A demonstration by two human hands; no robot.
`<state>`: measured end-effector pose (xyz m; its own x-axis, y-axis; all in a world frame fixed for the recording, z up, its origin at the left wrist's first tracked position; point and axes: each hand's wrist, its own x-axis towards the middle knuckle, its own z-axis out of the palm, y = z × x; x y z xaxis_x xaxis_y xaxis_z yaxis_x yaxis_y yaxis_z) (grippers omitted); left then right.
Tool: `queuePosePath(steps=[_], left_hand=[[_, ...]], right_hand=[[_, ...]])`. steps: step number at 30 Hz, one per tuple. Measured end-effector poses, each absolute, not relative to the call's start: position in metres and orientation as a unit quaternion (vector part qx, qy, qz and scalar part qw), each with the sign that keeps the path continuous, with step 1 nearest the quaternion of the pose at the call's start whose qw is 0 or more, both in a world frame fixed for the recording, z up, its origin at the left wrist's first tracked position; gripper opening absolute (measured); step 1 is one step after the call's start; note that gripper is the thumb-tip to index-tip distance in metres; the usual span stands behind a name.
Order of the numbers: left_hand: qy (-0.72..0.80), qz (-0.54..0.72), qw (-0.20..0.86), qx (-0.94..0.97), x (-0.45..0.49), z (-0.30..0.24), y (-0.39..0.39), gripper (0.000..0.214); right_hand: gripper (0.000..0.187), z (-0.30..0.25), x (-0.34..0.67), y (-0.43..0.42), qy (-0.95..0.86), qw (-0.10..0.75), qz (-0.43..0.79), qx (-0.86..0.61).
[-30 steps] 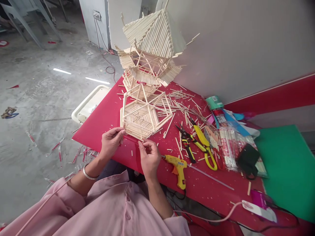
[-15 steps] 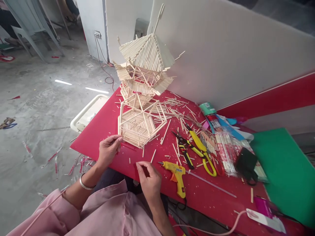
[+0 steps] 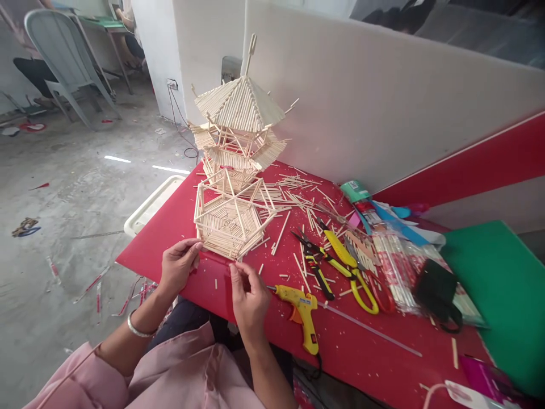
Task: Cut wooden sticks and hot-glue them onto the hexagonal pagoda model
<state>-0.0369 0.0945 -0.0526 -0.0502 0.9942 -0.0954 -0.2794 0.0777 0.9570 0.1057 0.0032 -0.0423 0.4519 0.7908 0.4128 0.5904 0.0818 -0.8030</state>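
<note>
A hexagonal frame of pale wooden sticks (image 3: 230, 224), with a floor of tightly laid sticks, sits at the table's near side. My left hand (image 3: 181, 262) is at its near left corner, thumb and forefinger pinched together; whether they touch the frame is unclear. My right hand (image 3: 250, 295) is just below the frame's near edge, its thumb and fingertips drawn together. Anything in either pinch is too small to make out. To the right of my right hand lies a yellow glue gun (image 3: 300, 301), nozzle toward the hand. Behind the frame rises a tiered stick pagoda (image 3: 240, 108).
Loose sticks (image 3: 298, 190) litter the red table (image 3: 153, 241). Black-and-yellow pliers (image 3: 317, 267), yellow-handled scissors (image 3: 349, 261), a glue stick (image 3: 370, 326) and bagged sticks (image 3: 394, 272) lie to the right. A green board (image 3: 498, 284) is at the far right, a white wall behind.
My right hand has moved up toward the frame's near edge and its fingers have come closer together. My left hand keeps its pinch by the corner. The camera view has shifted slightly.
</note>
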Motion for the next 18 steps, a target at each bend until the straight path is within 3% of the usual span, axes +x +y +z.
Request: queuePosePath(steps=[4,12,18], left_hand=[[0.459,0.557,0.575,0.386,-0.037,-0.052,0.094,0.025],[0.463,0.559,0.576,0.376,-0.036,-0.052,0.094,0.026],[0.450,0.561,0.590,0.367,-0.038,-0.053,0.094,0.024]], right_hand=[[0.029,-0.043,0.111,0.018,-0.497,0.527,0.105,-0.681],[0.030,-0.048,0.112,0.022,-0.486,0.534,0.119,-0.682],[0.020,-0.047,0.109,0.016,-0.491,0.543,0.090,-0.675]])
